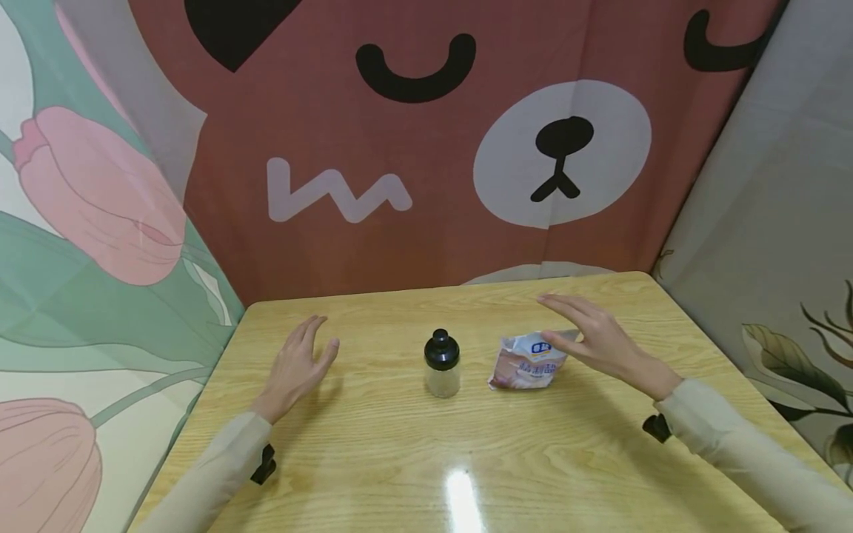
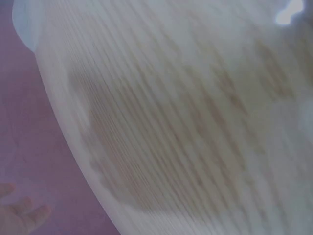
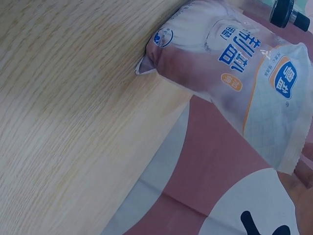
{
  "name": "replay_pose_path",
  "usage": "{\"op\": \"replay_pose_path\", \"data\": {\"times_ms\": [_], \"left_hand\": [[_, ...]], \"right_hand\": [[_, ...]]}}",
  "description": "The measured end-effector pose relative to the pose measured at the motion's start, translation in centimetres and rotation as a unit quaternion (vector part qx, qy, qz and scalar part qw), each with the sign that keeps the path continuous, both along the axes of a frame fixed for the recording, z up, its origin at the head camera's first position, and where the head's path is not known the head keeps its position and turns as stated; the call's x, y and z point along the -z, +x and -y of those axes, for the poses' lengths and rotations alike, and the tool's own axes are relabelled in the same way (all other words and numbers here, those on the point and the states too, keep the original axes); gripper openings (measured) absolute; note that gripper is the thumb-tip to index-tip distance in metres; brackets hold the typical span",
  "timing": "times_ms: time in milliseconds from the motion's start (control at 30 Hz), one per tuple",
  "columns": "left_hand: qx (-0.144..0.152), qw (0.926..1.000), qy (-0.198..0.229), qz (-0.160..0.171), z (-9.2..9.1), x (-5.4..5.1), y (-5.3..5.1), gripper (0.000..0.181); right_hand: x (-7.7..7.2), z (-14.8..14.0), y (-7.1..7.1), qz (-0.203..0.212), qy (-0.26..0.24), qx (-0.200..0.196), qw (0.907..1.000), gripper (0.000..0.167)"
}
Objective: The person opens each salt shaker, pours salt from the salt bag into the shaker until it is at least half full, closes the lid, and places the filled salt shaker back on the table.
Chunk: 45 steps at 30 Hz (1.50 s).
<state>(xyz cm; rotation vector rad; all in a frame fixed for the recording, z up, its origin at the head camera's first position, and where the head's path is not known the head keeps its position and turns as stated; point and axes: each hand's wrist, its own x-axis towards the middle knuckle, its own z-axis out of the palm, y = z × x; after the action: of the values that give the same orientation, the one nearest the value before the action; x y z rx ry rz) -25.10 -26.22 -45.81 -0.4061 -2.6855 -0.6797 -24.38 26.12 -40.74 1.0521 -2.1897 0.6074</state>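
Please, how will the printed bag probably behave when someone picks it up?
The bag may bend and sag, because its thin plastic looks creased. It is probably bottom-heavy, as the lower part bulges while the top is flatter. Rolling seems unlikely, given its pillow shape.

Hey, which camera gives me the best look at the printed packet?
The right wrist view: the packet appears largest there, its printing big, though turned at an angle. The head view shows it smaller, on the table, partly overlapped by the right hand. The left wrist view doesn't show it.
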Motion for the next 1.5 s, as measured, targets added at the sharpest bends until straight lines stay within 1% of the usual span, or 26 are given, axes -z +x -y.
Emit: {"op": "replay_pose_path", "data": {"times_ms": [200,367,667,867,1000,1267,1500], "left_hand": [[0.005,0.9999,0.013,0.002,-0.2,0.0,-0.1,0.064],[0.014,0.9996,0.022,0.006,-0.4,0.0,0.0,0.064],[0.017,0.9994,0.031,0.007,-0.6,0.0,0.1,0.064],[0.015,0.9991,0.037,0.01,-0.8,-0.1,0.2,0.063],[0.017,0.9987,0.047,0.014,-1.1,-0.3,0.3,0.063],[0.018,0.9984,0.051,0.014,-1.5,-0.3,0.4,0.062],[0.02,0.9984,0.051,0.011,-1.5,-0.3,0.5,0.061]], "right_hand": [[0.1,0.4,-0.1,-0.001,-0.004,-0.007,1.0,0.063],[0.2,0.8,-0.4,-0.017,-0.01,-0.022,0.9996,0.064],[0.1,1.7,-0.5,-0.032,-0.018,-0.04,0.9985,0.058],[0.1,2.3,-0.5,-0.036,-0.012,-0.043,0.9984,0.057],[0.2,2.6,-0.5,-0.032,-0.006,-0.041,0.9986,0.057],[0.2,3.0,-0.4,-0.008,0.001,-0.039,0.9992,0.057],[0.1,3.4,-0.5,-0.009,-0.003,-0.045,0.9989,0.057]]}}
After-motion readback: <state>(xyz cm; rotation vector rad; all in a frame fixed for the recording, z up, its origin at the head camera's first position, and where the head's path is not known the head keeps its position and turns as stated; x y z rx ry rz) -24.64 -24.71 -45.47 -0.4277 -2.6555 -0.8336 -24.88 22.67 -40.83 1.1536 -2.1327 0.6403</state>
